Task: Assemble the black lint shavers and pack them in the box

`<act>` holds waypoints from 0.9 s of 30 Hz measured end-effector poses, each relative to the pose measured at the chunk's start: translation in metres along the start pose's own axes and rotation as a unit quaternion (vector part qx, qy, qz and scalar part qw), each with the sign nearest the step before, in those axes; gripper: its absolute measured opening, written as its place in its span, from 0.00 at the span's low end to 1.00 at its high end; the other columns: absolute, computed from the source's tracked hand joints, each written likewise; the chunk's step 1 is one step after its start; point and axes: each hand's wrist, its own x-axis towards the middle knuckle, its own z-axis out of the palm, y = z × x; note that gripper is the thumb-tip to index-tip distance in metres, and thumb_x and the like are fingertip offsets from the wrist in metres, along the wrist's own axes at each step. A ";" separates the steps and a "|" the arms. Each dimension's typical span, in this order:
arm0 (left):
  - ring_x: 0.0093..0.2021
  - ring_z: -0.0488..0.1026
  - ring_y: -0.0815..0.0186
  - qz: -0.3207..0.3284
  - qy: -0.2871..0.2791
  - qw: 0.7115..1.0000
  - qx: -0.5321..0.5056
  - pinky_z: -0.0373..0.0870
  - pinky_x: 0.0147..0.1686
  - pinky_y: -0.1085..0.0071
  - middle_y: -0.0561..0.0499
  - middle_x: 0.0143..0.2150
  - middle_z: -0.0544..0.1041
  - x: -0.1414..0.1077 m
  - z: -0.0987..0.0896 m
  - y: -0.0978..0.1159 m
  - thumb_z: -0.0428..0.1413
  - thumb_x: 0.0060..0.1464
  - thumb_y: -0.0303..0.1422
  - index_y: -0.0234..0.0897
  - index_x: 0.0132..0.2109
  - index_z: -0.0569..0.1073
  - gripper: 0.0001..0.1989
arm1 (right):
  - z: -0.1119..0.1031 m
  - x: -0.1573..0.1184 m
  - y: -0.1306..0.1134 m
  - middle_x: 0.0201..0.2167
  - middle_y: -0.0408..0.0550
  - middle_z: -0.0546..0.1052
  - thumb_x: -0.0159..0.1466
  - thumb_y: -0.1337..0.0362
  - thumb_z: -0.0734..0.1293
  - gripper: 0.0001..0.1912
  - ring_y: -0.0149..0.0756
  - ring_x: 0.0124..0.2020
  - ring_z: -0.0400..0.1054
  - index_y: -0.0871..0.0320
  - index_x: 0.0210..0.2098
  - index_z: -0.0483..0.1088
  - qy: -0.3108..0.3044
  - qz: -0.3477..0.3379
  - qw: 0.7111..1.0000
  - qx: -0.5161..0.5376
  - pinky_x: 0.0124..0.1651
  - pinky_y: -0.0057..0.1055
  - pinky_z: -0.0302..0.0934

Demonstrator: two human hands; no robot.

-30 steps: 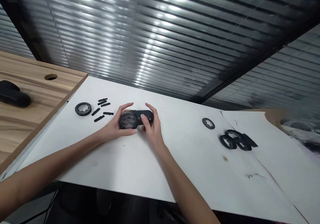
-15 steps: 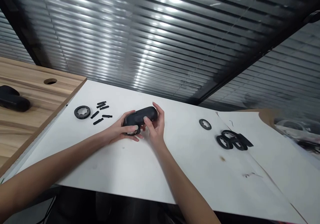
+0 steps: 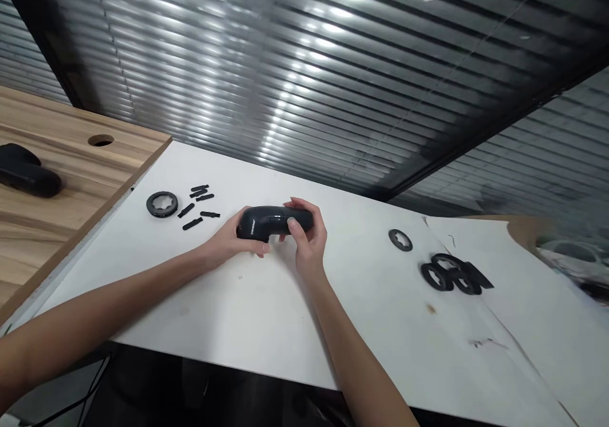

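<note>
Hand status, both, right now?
Left hand: closed, holding the black handheld device at one end.
Right hand: closed, holding the same device at the other end.

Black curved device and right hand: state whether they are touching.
Touching. The head view shows the right hand curled around one end of the black curved device, pressing on its casing.

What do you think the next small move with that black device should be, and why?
I'd probably keep the matte black oblong device in your right hand and free your left hand to pick up the black star-cut ring, since both hands hold it and the ring lies loose on the white tabletop just left of it, beside the black strips.
</note>
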 end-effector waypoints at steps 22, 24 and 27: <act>0.36 0.74 0.64 -0.051 0.041 0.995 0.076 0.70 0.37 0.65 0.53 0.38 0.78 -0.002 0.000 0.004 0.71 0.43 0.27 0.39 0.47 0.74 0.23 | -0.004 0.005 -0.006 0.38 0.44 0.78 0.54 0.49 0.82 0.22 0.33 0.28 0.70 0.54 0.37 0.73 -0.058 0.137 0.988 0.043 0.28 0.32 0.68; 0.37 0.74 0.63 -0.050 0.035 0.996 0.069 0.70 0.36 0.66 0.53 0.37 0.78 -0.002 0.001 0.005 0.71 0.42 0.26 0.39 0.47 0.74 0.23 | -0.004 0.005 -0.006 0.38 0.44 0.78 0.55 0.49 0.82 0.22 0.33 0.28 0.70 0.54 0.37 0.73 -0.059 0.128 0.989 0.036 0.29 0.32 0.68; 0.37 0.75 0.64 -0.055 0.033 0.995 0.073 0.70 0.37 0.66 0.53 0.38 0.78 -0.002 0.000 0.006 0.70 0.42 0.27 0.39 0.47 0.74 0.24 | -0.004 0.005 -0.007 0.38 0.44 0.78 0.55 0.49 0.82 0.22 0.33 0.28 0.69 0.54 0.37 0.73 -0.057 0.130 0.989 0.029 0.30 0.33 0.67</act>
